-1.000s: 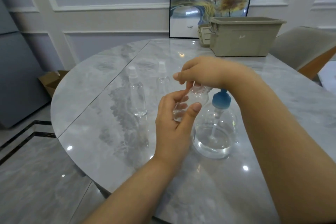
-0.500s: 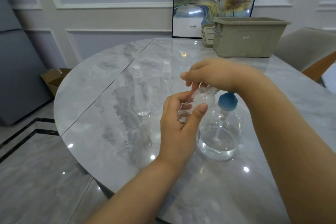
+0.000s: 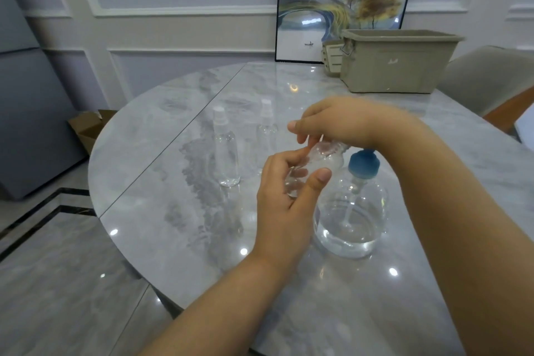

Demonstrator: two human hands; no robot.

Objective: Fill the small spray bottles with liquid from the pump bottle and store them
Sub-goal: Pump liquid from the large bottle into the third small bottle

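My left hand [image 3: 284,196] grips a small clear spray bottle [image 3: 318,163], tilted, by its body above the marble table [image 3: 161,211]. My right hand [image 3: 344,121] curls over the bottle's top end, which its fingers hide. Just right of both hands stands the round clear pump bottle [image 3: 351,220] with a blue collar, holding a low layer of clear liquid. Two more small spray bottles stand upright behind my hands: one [image 3: 225,150] at the left, another [image 3: 267,130] further back, both with white caps.
A beige plastic bin [image 3: 396,66] stands at the table's far right, a smaller basket [image 3: 331,58] beside it. A framed picture [image 3: 341,0] leans on the wall. A chair [image 3: 491,78] is at the right, a cardboard box [image 3: 86,127] on the floor left.
Both hands stay on the tilted small bottle; my right hand's fingers have shifted slightly on its top. The view has moved a little, nothing else on the table changed place.
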